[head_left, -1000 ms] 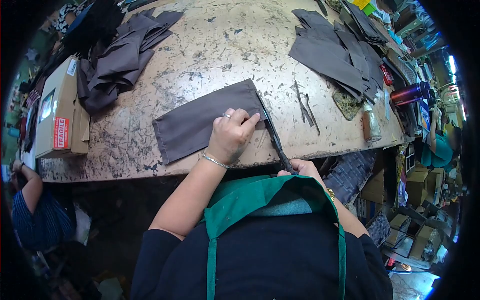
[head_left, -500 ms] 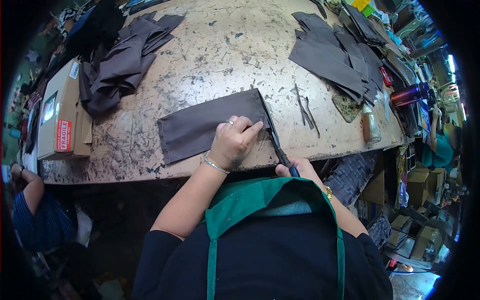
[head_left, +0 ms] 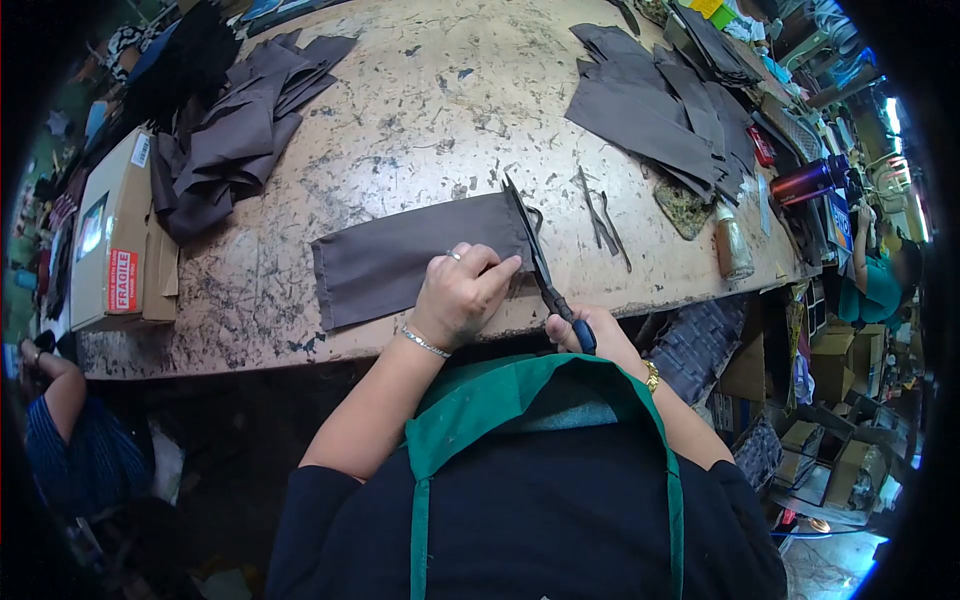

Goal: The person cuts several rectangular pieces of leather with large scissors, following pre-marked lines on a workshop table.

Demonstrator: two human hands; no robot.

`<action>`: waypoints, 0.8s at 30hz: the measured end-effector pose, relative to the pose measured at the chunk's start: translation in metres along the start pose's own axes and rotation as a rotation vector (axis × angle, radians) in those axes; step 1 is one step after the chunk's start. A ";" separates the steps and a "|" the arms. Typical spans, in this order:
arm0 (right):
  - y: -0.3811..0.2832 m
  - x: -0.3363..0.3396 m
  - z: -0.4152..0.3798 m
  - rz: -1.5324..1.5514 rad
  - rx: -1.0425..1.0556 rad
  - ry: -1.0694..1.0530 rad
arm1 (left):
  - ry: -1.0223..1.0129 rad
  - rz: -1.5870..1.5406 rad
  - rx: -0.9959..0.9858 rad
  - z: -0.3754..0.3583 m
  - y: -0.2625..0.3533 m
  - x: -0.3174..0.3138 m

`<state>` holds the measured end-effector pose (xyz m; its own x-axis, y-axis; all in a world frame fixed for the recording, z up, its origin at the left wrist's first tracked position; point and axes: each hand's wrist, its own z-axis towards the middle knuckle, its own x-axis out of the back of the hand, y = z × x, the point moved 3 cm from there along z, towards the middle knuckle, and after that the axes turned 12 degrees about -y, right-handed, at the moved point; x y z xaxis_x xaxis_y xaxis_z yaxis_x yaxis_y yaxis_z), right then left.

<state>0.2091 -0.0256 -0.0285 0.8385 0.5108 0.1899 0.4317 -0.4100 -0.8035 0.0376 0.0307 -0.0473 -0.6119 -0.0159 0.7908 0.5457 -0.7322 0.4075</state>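
- The left hand (head_left: 458, 295), fingers curled, presses the cloth (head_left: 420, 255) flat on the bench (head_left: 420, 100).
- The right hand (head_left: 590, 335) is closed round the scissors (head_left: 535, 250), blades at the cloth's right edge.
- A clean cut likely needs firm pressure just beside the blades and a steady line.
- The cloth's long axis runs leftward from the hands; the scissors point away from the person.

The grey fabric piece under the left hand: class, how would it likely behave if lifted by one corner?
The grey fabric piece would probably droop: it lies flat and thin, and similar pieces lie crumpled. It likely shifts easily, since the left hand presses it beside the scissors.
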 end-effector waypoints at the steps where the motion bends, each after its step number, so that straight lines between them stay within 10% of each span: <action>1: -0.001 -0.001 0.000 -0.003 -0.001 0.000 | -0.003 -0.009 -0.008 -0.001 0.000 0.000; 22: 0.013 0.048 -0.017 0.123 0.003 0.290 | 0.068 -0.135 0.056 -0.002 -0.004 0.006; 24: 0.008 0.074 -0.018 -0.430 -0.044 0.399 | 0.094 -0.172 0.037 0.000 -0.005 0.007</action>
<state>0.2801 -0.0046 -0.0111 0.6416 0.3176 0.6981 0.7670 -0.2638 -0.5849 0.0306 0.0339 -0.0441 -0.7477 0.0421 0.6627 0.4485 -0.7039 0.5508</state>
